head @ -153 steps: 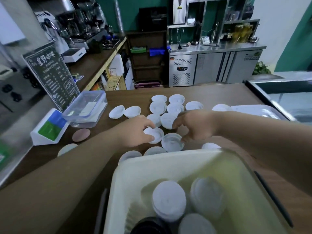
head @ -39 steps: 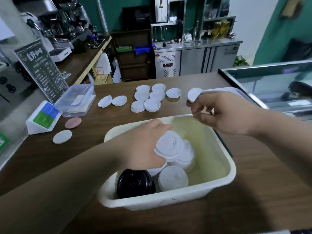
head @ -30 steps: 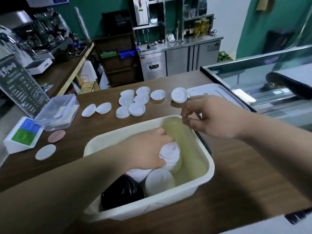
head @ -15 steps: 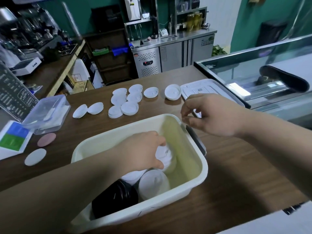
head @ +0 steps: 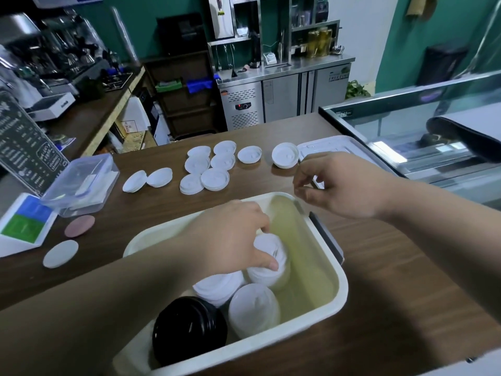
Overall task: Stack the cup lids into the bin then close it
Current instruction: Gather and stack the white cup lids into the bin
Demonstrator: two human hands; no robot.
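Note:
A cream bin [head: 329,308] stands on the wooden counter in front of me. My left hand [head: 230,240] reaches inside it and grips a stack of white cup lids [head: 271,257] from above. Two more white stacks [head: 252,308] and a black stack of lids [head: 189,328] sit in the bin. My right hand [head: 344,185] hovers above the bin's far right corner, fingers curled and holding nothing. Several loose white lids [head: 214,166] lie on the counter beyond the bin. The bin's white cover [head: 336,143] lies flat at the far right.
A clear plastic box [head: 81,183] and a menu board [head: 24,145] stand at the left, with a blue-green card holder [head: 24,221]. A pink coaster [head: 80,225] and a white coaster [head: 60,253] lie near them. A glass display case [head: 423,131] borders the right.
My left hand has carried a stack of white lids from above the bin down inside it. The right hand has stayed near the far right corner. The view shifted slightly.

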